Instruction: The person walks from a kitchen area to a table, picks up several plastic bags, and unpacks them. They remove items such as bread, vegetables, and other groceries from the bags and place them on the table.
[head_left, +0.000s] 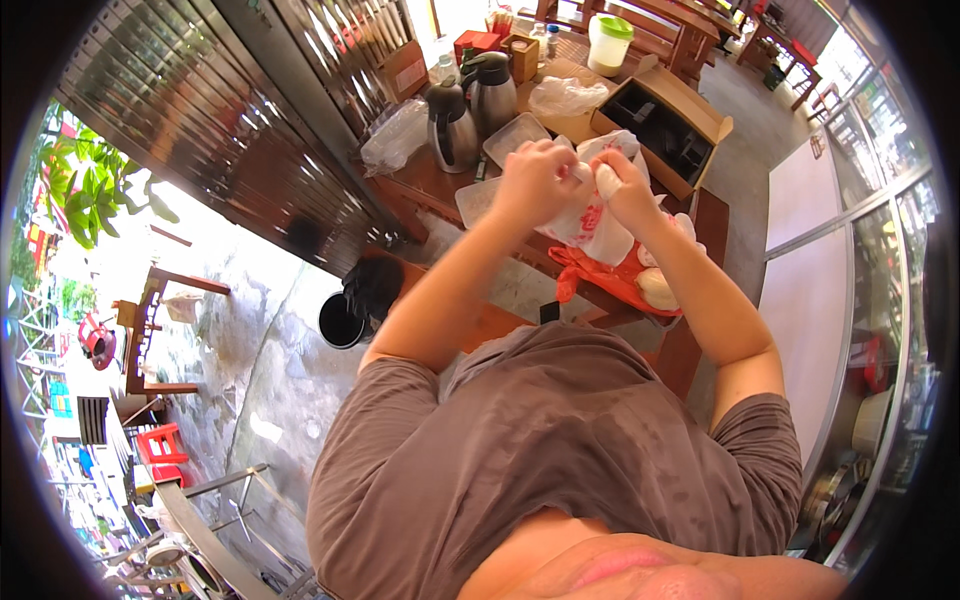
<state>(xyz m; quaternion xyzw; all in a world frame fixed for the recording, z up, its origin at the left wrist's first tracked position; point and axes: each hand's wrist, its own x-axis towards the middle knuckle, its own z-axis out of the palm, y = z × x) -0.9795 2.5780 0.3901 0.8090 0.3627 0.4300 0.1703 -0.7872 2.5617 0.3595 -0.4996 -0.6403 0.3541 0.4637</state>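
A white plastic bag (596, 229) with red print hangs between my two hands above the wooden table's near edge. My left hand (541, 180) pinches its gathered top from the left, fingers curled. My right hand (628, 187) grips a bunched part of the same bag, close beside the left. What the bag contains is hidden. Just below it lies a red plastic bag (585, 271), with a pale rounded item (658, 289) showing at its right side. Clear plastic containers (517, 139) sit left of and behind my left hand.
Two steel vacuum jugs (452, 131) stand at the back left of the table. An open cardboard box (660, 127) with dark contents is at the back right, near a green-lidded tub (610, 45). A black bucket (342, 321) stands left; a glass-fronted cabinet (806, 285) borders the right.
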